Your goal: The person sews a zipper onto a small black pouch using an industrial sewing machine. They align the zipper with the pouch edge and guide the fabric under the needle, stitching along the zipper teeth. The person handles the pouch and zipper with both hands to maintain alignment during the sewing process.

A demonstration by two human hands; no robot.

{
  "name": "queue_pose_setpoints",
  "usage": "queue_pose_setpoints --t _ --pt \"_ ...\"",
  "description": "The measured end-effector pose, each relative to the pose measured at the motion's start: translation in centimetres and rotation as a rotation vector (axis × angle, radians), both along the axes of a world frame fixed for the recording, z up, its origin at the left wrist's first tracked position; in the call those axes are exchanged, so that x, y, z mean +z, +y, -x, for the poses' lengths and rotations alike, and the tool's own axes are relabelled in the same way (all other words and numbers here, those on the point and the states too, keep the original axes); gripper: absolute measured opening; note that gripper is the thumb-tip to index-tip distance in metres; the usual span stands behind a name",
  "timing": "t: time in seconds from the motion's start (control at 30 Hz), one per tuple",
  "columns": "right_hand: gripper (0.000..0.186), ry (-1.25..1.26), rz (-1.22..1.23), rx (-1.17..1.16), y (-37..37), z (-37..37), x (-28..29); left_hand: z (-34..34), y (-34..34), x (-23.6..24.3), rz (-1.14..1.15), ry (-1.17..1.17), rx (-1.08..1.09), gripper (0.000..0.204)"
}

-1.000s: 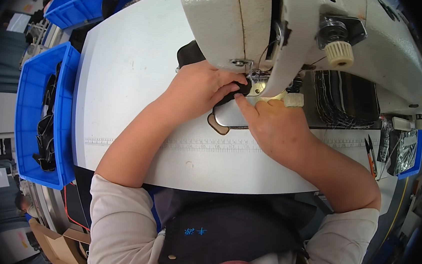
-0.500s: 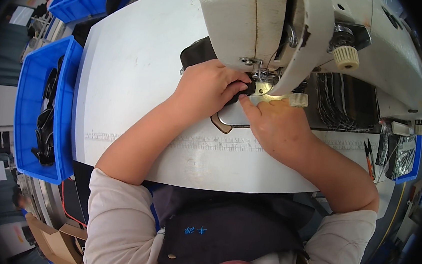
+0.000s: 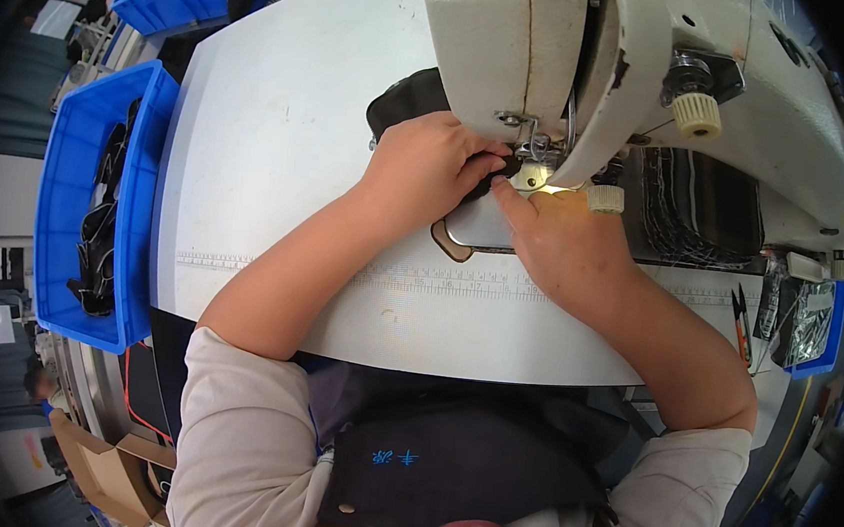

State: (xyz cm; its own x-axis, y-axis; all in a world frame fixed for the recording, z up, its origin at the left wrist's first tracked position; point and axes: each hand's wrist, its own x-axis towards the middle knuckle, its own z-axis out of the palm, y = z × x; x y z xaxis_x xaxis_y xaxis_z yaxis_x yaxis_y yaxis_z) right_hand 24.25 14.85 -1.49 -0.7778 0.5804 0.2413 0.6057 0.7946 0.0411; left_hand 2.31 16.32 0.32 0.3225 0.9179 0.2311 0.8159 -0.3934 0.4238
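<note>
My left hand [image 3: 426,163] is closed, thumb and fingertips pinching a black fabric piece [image 3: 479,183] just left of the presser foot [image 3: 537,155] of a white sewing machine [image 3: 491,54]. A wider black section [image 3: 406,99], apparently part of the same piece, shows beyond that hand. My right hand [image 3: 570,238] rests on the machine bed, with one digit stretched to the black piece's near edge. Its other fingers lie flat beside the lit needle plate [image 3: 532,180], partly behind the machine. The needle point is too small to make out.
Stacked dark fabric pieces [image 3: 708,208] lie right of the needle. Thread snips [image 3: 742,322] are at the table's right side. A blue bin [image 3: 145,219] holding black pieces flanks the left edge; another blue bin [image 3: 174,1] stands behind. A ruler strip [image 3: 390,279] crosses the table.
The whole view has shifted slightly. Both hands stay at the presser foot, and the black piece has barely moved between them.
</note>
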Motion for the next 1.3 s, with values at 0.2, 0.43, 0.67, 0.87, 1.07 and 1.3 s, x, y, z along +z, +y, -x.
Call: queue_pose_setpoints --t 0.2,0.43,0.67,0.87,1.07,1.3 --pt "0.055 0.054 -0.051 0.026 0.2 0.0 0.2 0.4 0.0 -0.9 -0.033 -0.060 0.005 0.019" --pt "0.053 0.139 -0.076 0.038 0.4 -0.2 0.0 1.5 -1.5 1.5 0.081 -0.069 -0.146 0.037" --pt "0.046 0.061 -0.061 0.031 0.4 -0.2 0.5 1.3 -2.2 2.9 0.106 0.065 -0.106 0.040" --pt "0.048 0.106 -0.017 0.047 0.1 -0.3 0.5 1.2 -2.4 2.9 0.122 -0.004 -0.100 0.036" --pt "0.049 0.113 0.063 0.052 -0.2 -0.1 0.6 0.4 -3.2 2.8 0.089 0.034 -0.123 0.039" --pt "0.040 0.144 0.045 0.068 -0.1 -0.2 0.7 0.6 -3.2 2.1 -0.073 0.226 -0.205 0.046"
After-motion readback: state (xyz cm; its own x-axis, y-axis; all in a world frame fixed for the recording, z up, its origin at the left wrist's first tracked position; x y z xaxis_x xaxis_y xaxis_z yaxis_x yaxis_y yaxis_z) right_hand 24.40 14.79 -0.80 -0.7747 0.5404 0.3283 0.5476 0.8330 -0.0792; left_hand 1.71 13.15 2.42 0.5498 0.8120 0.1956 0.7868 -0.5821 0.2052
